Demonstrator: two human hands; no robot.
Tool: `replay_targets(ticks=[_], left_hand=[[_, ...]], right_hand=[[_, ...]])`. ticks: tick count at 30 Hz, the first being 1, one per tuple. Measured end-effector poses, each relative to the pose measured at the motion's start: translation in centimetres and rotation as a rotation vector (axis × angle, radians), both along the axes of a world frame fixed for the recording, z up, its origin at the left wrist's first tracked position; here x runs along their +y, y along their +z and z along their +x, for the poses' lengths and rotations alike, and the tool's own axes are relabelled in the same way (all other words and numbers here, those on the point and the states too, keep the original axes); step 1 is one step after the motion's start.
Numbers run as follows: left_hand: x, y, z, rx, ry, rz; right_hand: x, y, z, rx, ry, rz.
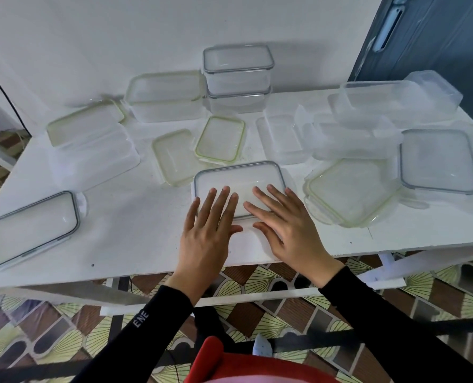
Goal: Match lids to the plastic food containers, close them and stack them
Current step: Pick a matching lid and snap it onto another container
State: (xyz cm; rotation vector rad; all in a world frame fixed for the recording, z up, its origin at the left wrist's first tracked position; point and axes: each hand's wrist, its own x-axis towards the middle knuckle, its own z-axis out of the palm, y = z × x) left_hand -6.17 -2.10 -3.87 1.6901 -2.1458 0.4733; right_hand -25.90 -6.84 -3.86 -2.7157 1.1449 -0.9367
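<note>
A clear container with a grey-rimmed lid (239, 176) sits at the front middle of the white table (135, 239). My left hand (210, 228) and my right hand (282, 225) lie flat on that lid, fingers straight, side by side. Behind it lie two green-rimmed lids (221, 139) (174, 156). Two lidded grey-rimmed containers (238, 78) stand stacked at the back. A green-rimmed lidded container (166, 96) stands left of the stack.
A grey-rimmed lid (29, 229) lies at the front left, another (439, 161) at the right. A green-rimmed square container (351, 190) sits right of my hands. Open clear containers (282, 138) (381, 102) crowd the back right; more (91, 142) stand at the left. Patterned floor lies below the table edge.
</note>
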Motion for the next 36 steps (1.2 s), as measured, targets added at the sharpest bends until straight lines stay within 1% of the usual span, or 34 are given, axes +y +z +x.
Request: replay_targets(ticks=[11, 14, 18, 22, 23, 25, 27, 29, 32, 34, 36], left_hand=[[-0.2, -0.3, 0.0, 0.026, -0.007, -0.013], [-0.3, -0.2, 0.1, 0.038, -0.014, 0.003], [-0.7, 0.4, 0.8, 0.06, -0.088, 0.039], [-1.5, 1.1, 2.7, -0.016, -0.196, 0.113], [-1.5, 1.2, 3.2, -0.036, -0.208, 0.131], [-1.5, 1.6, 4.1, -0.04, -0.216, 0.151], [-1.5, 2.0, 4.9, -0.001, -0.172, 0.168], [-1.4, 2.8, 5.0, 0.075, -0.078, 0.196], [-1.0, 3.8, 3.5, 0.215, 0.052, 0.324], [-0.8, 3.9, 2.5, 0.251, 0.055, 0.337], [-0.5, 3.9, 1.8, 0.298, -0.018, 0.255]], right_hand=[[-0.2, -0.2, 0.0, -0.012, -0.001, -0.016], [-0.4, 0.7, -0.3, -0.055, 0.019, 0.068], [-2.3, 3.2, -1.3, -0.193, 0.022, 0.204], [-3.7, 3.3, -2.3, -0.192, 0.051, 0.355], [-3.5, 3.2, -2.4, -0.183, 0.055, 0.365], [-2.6, 3.0, -2.8, -0.152, 0.043, 0.291], [-1.4, 2.9, -2.8, -0.1, 0.037, 0.192], [0.1, 2.8, -2.3, -0.055, 0.048, 0.146], [2.5, 2.7, -0.7, -0.036, 0.105, 0.12], [3.2, 2.7, 0.1, -0.034, 0.119, 0.092], [3.1, 2.5, 0.4, -0.055, 0.086, 0.111]])
